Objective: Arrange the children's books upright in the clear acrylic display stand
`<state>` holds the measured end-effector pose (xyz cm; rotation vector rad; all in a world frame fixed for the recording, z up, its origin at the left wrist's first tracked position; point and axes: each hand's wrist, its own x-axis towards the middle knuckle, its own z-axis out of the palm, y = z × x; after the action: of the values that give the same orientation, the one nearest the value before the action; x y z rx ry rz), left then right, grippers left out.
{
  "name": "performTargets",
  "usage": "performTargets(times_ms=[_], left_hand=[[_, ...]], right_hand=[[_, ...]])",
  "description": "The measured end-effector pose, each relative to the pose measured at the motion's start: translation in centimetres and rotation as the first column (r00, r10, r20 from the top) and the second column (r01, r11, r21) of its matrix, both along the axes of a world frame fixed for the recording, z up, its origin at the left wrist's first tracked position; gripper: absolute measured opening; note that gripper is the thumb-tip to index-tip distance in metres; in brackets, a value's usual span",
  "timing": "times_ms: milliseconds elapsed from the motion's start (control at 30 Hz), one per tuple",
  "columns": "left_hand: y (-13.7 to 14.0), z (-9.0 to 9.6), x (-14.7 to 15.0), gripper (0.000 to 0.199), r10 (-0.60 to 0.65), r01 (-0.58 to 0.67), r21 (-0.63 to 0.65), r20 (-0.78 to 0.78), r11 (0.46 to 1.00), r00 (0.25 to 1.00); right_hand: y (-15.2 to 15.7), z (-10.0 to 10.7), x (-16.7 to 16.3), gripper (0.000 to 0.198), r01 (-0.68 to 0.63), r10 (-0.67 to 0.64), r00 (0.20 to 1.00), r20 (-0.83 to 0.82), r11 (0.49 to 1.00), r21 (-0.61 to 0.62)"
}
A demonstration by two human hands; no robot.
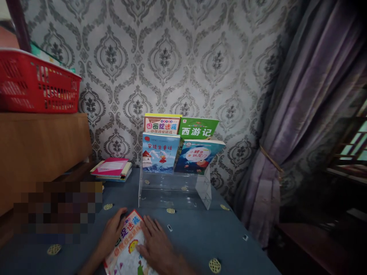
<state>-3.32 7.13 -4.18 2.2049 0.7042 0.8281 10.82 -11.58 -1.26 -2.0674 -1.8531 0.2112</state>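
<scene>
Nearest, at btm of view, the person's L hand [113, 230] lay along the L edge of a white, red-edged picture bk [133, 246] w/ multicoloured Chinese title; couldn't tell if its fingers gripped or just touched. R hand [159, 242] was spread over the bk's R side, palm down, fingers extended, thumb apart on the cvr. Bk sat b/w both hands, slanted, top edge pointing away & a bit R. Its lower part ran out of frame; couldn't tell if it lay fully flat.

Under it: blue-grey counter [195, 236] w/ pale-yellow seed-pod motifs.

Just beyond the bk stood a clear plastic tiered stand [204, 191]. Front row, side by side: light-blue bk [159, 158] w/ red-roofed house on L, dark-blue bk [195, 156] w/ pale round title patch on R. Row behind: pinkish bk [162, 125] w/ multicoloured title on L, yellow strip [163, 115] showing above it; green bk [199, 129] w/ white title on R.

L of stand, near the wall, a short pile of bks [111, 167], pink one on top. Far L: brown wooden cabinet [43, 152] w/ red plastic slotted basket [59, 89] on it. R side: purple-grey curtain [304, 107], tied back. Behind all: grey damask-patterned wall [164, 57].
</scene>
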Motion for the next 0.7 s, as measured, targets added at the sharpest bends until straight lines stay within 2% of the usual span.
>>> performTargets(times_ms=[267, 400, 500, 600, 700], left_hand=[[-1.1, 1.5, -0.4, 0.041, -0.029, 0.038, 0.107, -0.081, 0.993, 0.996], [-1.1, 1.1, -0.3, 0.04, -0.06, 0.084, 0.241, -0.104, 0.967, 0.993], [-1.2, 1.1, -0.1, 0.04, -0.136, 0.192, 0.34, -0.183, 0.921, 0.974], [-1.2, 2.3, -0.1, 0.04, -0.184, 0.274, 0.338, -0.273, 0.9, 0.944], [-0.9, 4.1, -0.1, 0.039, -0.236, 0.333, 0.281, -0.327, 0.9, 0.915]], right_hand=[[-5.6, 0.7, 0.3, 0.07, -0.054, 0.052, 0.998, -0.041, 0.997, -0.048], [-6.1, 0.6, 0.1, 0.07, -0.037, 0.035, 0.999, -0.039, 0.998, -0.049], [-6.1, 0.8, -0.1, 0.071, -0.028, 0.027, 0.999, -0.03, 0.998, -0.051], [-6.1, 0.9, -0.2, 0.07, -0.028, 0.029, 1.0, 0.011, 0.999, -0.028], [-5.7, 1.3, -0.7, 0.066, -0.072, 0.073, 0.996, 0.048, 0.997, -0.009]])
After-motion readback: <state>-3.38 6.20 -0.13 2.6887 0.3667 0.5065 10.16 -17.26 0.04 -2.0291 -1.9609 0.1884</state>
